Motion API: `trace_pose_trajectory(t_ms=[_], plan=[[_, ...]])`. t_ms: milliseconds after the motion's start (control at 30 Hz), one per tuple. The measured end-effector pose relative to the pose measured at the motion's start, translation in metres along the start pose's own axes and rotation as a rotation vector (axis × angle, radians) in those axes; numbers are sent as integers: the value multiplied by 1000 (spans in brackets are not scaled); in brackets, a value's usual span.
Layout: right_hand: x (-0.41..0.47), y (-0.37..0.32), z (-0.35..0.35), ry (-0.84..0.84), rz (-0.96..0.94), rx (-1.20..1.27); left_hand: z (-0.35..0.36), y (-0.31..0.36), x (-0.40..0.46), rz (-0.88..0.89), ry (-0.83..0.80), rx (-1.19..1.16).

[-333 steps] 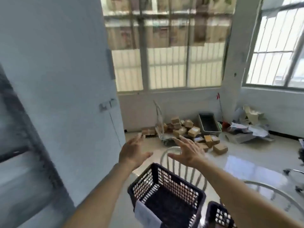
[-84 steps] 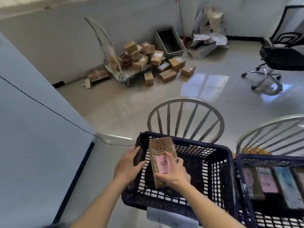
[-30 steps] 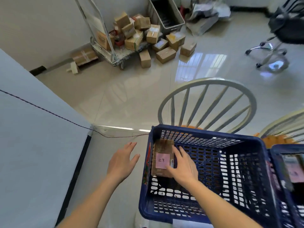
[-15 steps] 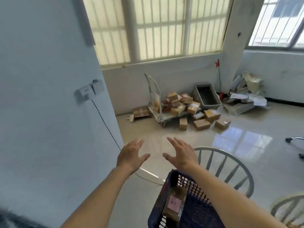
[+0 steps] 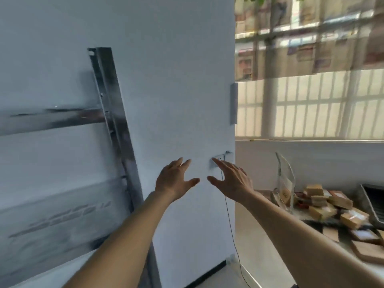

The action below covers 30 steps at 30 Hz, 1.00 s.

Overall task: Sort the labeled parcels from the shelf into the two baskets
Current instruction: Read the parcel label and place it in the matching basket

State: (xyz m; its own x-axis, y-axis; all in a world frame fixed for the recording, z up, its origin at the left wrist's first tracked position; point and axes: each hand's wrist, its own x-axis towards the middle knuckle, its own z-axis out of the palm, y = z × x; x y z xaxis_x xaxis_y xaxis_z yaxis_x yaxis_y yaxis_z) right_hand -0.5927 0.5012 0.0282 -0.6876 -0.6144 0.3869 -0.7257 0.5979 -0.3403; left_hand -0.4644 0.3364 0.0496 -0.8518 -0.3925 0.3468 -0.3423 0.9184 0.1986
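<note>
While both hands are raised empty, the next parcel has yet to be reached for.
The left hand (image 5: 175, 181) and right hand (image 5: 233, 181) are held with fingers spread wide, holding nothing; beyond them the blurred shelf (image 5: 112, 113) should be faced squarely, no parcel or basket being made out, and each label read before a grasp.

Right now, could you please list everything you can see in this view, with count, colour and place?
shelf frame: one, grey metal, left, blurred
wall: one, white, centre
wall socket: one, grey, behind the right fingertips
cable: one, dark, hanging from the socket to the floor
window: one, barred, upper right
cardboard boxes: many, brown, piled on the floor lower right
clear panel: one, upright beside the boxes
left hand: one, open, empty, raised at centre
right hand: one, open, empty, beside it
</note>
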Motion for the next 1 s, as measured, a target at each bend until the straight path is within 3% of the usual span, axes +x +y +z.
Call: trace_pose_trajectory(t_ms=[233, 600, 1000], plan=[[-23, -181, 8, 31, -245, 104, -107, -118, -118, -192, 126, 24], [-157, -472, 54, -181, -537, 222, -248, -296, -386, -573, 217, 177], [-233, -668, 118, -438, -658, 295, -313, -415, -561, -834, 314, 219]])
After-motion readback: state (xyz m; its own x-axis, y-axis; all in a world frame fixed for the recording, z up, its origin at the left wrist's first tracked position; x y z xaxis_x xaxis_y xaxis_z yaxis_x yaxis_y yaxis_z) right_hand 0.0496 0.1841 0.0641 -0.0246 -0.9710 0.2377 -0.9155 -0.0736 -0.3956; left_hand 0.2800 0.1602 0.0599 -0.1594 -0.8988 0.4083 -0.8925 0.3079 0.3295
